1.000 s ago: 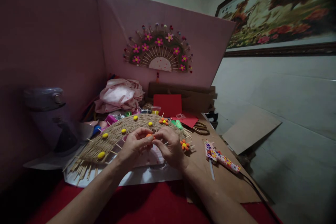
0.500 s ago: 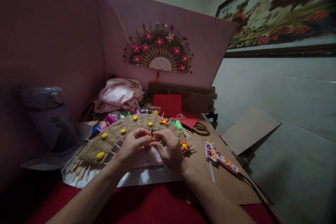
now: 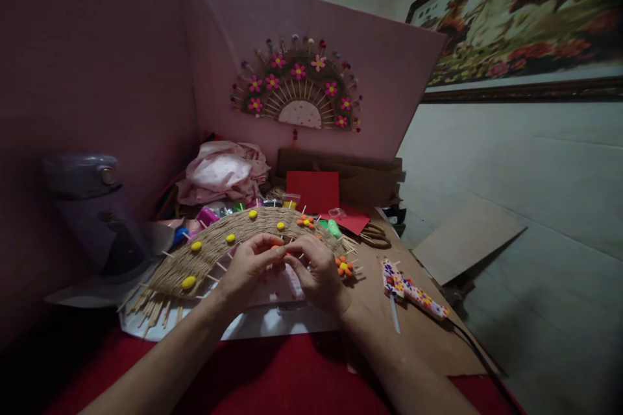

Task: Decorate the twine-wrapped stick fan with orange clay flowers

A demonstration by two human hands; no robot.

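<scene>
A half-round fan of jute twine and wooden sticks lies on the table, dotted with yellow clay blobs. My left hand and my right hand meet over its middle, fingertips pinched together on a small orange clay piece, which is mostly hidden. Two finished orange clay flowers sit on the fan, one just right of my right hand and another further back.
A glue gun with flower-pattern wrap lies on brown cardboard at right. Scissors, red paper, pink cloth and clay tubs crowd the back. A finished fan hangs on the pink board. A purple appliance stands left.
Both hands stay pinched together over the fan's middle, fingers working slightly; the orange piece is now more hidden. The view has shifted a little.
</scene>
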